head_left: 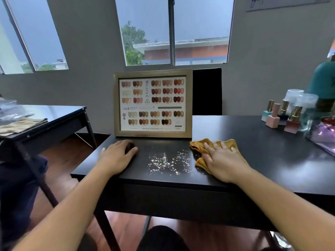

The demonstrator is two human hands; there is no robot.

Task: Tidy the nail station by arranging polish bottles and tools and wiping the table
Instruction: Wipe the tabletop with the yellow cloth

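My right hand lies flat, fingers spread, pressing a mustard-yellow cloth onto the black table. Silver glitter is scattered on the tabletop just left of the cloth. On the glitter's other side, my left hand rests on the table, curled over a small dark round object that is mostly hidden. Several polish bottles with gold and pink caps stand upright at the far right.
A framed nail colour chart stands upright just behind the glitter. Clear jars and a purple glittery tray sit beside the bottles. A second black table with a folded cloth stands at the left. A person in teal is at the far right.
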